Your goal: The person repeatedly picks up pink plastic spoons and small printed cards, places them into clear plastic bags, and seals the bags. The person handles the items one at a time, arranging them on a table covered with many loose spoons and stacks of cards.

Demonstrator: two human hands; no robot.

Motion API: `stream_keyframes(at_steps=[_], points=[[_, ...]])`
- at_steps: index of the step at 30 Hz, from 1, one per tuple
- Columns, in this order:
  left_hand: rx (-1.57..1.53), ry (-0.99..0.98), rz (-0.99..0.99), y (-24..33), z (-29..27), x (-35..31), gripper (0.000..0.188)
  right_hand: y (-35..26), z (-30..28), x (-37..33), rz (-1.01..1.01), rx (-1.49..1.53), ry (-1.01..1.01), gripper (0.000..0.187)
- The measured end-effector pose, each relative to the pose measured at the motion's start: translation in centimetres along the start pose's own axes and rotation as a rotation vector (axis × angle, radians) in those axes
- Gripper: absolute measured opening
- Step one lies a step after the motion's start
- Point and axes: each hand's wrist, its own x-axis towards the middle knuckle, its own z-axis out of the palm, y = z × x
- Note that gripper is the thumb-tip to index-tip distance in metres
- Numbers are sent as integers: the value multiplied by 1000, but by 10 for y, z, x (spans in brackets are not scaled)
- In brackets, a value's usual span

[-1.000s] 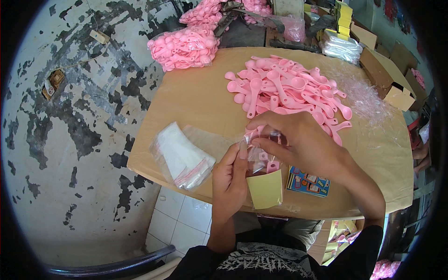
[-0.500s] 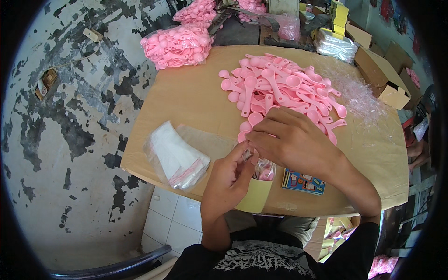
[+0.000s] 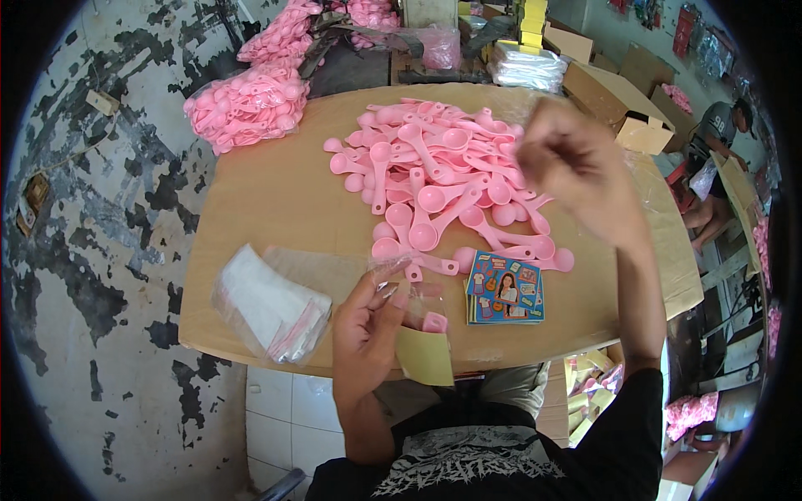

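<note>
My left hand [image 3: 361, 330] is closed at the near edge of the table, pinching a small clear plastic bag [image 3: 428, 292]. In the bag are a yellow card [image 3: 426, 357] and a pink piece [image 3: 434, 322], probably part of a spoon. My right hand [image 3: 581, 167] is raised at the right of a heap of pink plastic spoons [image 3: 430, 199]; motion smears its fingers. Right of the bag lies a stack of blue printed cards [image 3: 505, 288]. A packet of clear plastic bags [image 3: 276, 305] rests to the left of my left hand.
Brown paper covers the table [image 3: 251, 200]. Bagged pink spoons [image 3: 249, 107] sit at the far left corner. Beyond the far edge are stacked clear bags [image 3: 528, 67] and an open cardboard box [image 3: 614, 104]. Another person [image 3: 714, 138] sits at the right.
My right hand has left the small bag and swung up and to the right. My left hand still grips the bag, whose pink piece now shows. The view has shifted to the right.
</note>
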Motion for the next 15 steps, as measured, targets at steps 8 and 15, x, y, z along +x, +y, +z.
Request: stream_keyframes(at_steps=[8, 15], points=[[426, -65, 71, 3, 20, 7, 38, -2, 49, -23, -437, -502, 12, 20], [809, -119, 151, -10, 20, 5, 41, 27, 62, -41, -369, -454, -63, 19]])
